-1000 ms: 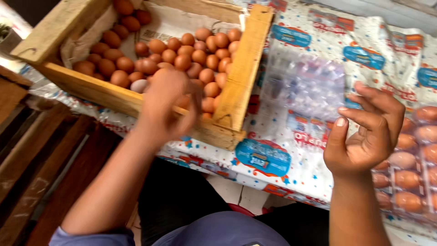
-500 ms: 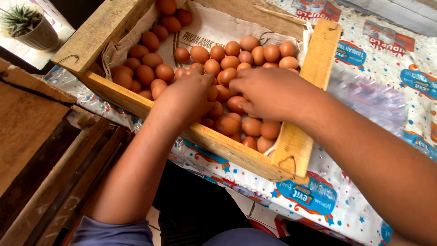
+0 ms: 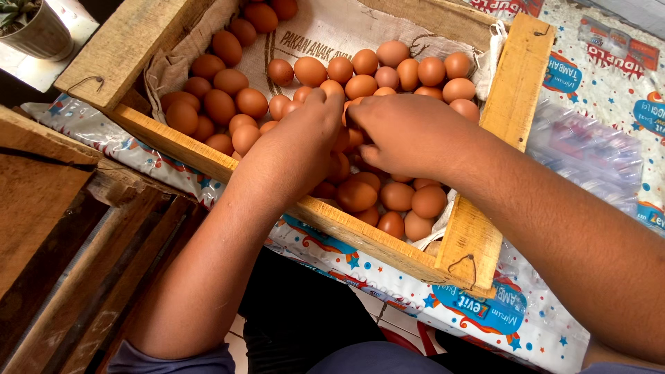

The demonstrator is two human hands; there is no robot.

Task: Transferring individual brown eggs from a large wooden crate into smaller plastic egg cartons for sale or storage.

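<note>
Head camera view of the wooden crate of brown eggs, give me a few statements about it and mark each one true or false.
1. Both hands are down among the brown eggs in the wooden crate. True: the left hand and right hand meet over the pile.
2. The crate is lined with blue foam. False: the lining is a pale printed sack.
3. The crate sits on a patterned plastic table cover. True.
4. A potted plant stands at the lower right. False: it is at the upper left corner.
5. A crumpled clear plastic bag lies right of the crate. True.
</note>
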